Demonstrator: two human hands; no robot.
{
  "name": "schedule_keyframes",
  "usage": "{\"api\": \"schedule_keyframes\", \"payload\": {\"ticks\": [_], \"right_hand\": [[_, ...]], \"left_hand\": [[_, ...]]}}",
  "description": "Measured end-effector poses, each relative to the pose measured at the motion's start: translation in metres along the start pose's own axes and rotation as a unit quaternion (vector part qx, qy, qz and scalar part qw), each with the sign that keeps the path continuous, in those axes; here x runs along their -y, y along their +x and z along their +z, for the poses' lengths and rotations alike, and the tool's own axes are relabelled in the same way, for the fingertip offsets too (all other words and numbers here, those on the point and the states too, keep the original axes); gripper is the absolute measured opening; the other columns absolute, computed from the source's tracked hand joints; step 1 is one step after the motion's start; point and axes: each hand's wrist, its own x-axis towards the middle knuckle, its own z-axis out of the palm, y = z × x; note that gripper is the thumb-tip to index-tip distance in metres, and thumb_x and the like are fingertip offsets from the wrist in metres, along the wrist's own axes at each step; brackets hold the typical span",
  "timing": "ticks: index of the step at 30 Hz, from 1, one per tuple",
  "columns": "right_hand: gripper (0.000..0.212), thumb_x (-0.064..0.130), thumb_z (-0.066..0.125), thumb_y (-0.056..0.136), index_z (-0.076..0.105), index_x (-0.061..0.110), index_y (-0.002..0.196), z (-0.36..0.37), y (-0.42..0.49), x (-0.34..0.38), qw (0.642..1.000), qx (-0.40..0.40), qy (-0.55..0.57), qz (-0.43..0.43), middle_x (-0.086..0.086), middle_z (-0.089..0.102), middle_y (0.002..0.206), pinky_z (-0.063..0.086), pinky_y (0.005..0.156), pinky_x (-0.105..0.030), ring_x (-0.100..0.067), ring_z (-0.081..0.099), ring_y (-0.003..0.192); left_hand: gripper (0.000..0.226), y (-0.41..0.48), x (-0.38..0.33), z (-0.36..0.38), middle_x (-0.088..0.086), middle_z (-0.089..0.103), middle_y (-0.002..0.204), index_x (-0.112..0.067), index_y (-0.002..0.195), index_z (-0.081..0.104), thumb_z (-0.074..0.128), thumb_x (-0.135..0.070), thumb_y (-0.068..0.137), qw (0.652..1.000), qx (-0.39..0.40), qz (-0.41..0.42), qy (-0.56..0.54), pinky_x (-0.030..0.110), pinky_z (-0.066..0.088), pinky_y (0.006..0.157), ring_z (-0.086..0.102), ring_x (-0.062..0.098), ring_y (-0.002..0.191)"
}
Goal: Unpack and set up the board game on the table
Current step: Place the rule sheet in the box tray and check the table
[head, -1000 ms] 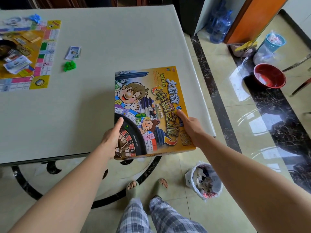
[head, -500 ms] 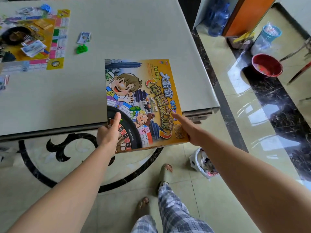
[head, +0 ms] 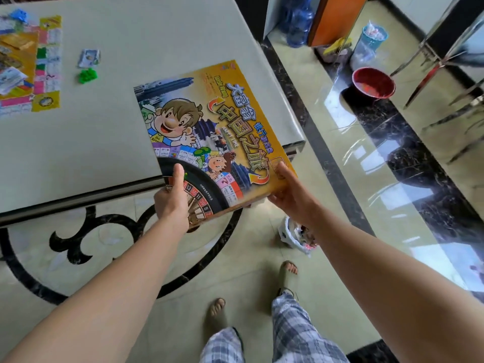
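the person stands at the near right corner of the bench [head: 136,32], both arms out, holding the yellow game box [head: 209,132] by its near edge. the left hand [head: 171,203] grasps the near left corner, thumb flat on the roulette wheel picture, its fingers hidden beneath. the right hand [head: 290,197] grasps the near right corner, thumb on the lid and fingers curled under the edge. the box is shut and tilted. its far half is over the bench top and its near half juts out above the floor. i cannot tell whether it touches the bench. far to the left an unfolded game board [head: 49,61] lies on the bench with paper money on it. just beside it are some green pieces [head: 87,75] and a small card stack [head: 89,57].
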Motion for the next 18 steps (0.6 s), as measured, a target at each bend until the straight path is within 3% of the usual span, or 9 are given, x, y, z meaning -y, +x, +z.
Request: {"api": "schedule_keyframes", "payload": {"ticks": [4,7,10,12,16,18], "right_hand": [[0.045,0.049,0.067,0.078,0.060,0.018,0.109,-0.034,-0.003,0.021,1.000,0.009,0.022,0.014,-0.003,0.070,0.095,0.054,0.084,-0.032,-0.016,0.066,0.091],[0.028,0.037,0.066,0.083,0.060,0.017,0.101,-0.069,0.000,0.042,0.999,0.022,0.017,0.028,-0.003,0.070,0.092,0.054,0.078,-0.030,-0.017,0.068,0.088],[0.011,0.029,0.059,0.088,0.061,0.020,0.093,-0.117,0.004,0.073,0.999,-0.008,0.040,0.006,-0.001,0.067,0.086,0.051,0.082,-0.029,-0.014,0.065,0.077],[0.007,0.027,0.059,0.089,0.061,0.021,0.091,-0.161,0.009,0.099,0.998,-0.030,0.054,-0.010,0.000,0.066,0.081,0.050,0.082,-0.028,-0.012,0.064,0.074],[0.004,0.027,0.059,0.091,0.061,0.024,0.092,-0.240,0.021,0.143,0.992,-0.076,0.094,-0.023,0.005,0.068,0.077,0.050,0.072,-0.021,-0.008,0.063,0.070],[0.002,0.026,0.059,0.091,0.060,0.026,0.089,-0.268,0.027,0.158,0.988,-0.099,0.116,-0.032,0.006,0.069,0.074,0.049,0.069,-0.018,-0.005,0.063,0.066]], "left_hand": [[0.054,-0.021,-0.006,0.059,0.006,0.059,0.085,-0.020,0.076,0.038,0.057,-0.071,0.079,1.000,0.011,0.015,0.008,0.044,0.057,0.082,0.066,0.025,0.083],[0.056,-0.033,-0.005,0.113,0.007,0.062,0.090,-0.021,0.075,0.039,0.056,-0.074,0.076,0.999,0.020,0.029,0.015,0.043,0.057,0.081,0.067,0.025,0.084],[0.061,-0.045,0.000,0.176,0.007,0.068,0.098,-0.019,0.085,0.051,0.054,-0.079,0.072,0.998,0.035,0.046,0.022,0.042,0.058,0.080,0.069,0.025,0.086],[0.060,-0.060,0.003,0.227,0.007,0.069,0.100,-0.017,0.093,0.056,0.054,-0.075,0.076,0.997,0.060,0.054,0.019,0.041,0.058,0.080,0.069,0.024,0.086],[0.038,-0.094,0.006,0.319,0.007,0.070,0.090,-0.018,0.079,0.054,0.062,-0.055,0.082,0.993,0.093,0.075,0.003,0.038,0.059,0.075,0.070,0.023,0.083],[0.037,-0.103,0.007,0.351,0.008,0.071,0.089,-0.013,0.084,0.060,0.062,-0.050,0.084,0.988,0.128,0.085,0.010,0.039,0.059,0.075,0.071,0.025,0.084]]}}
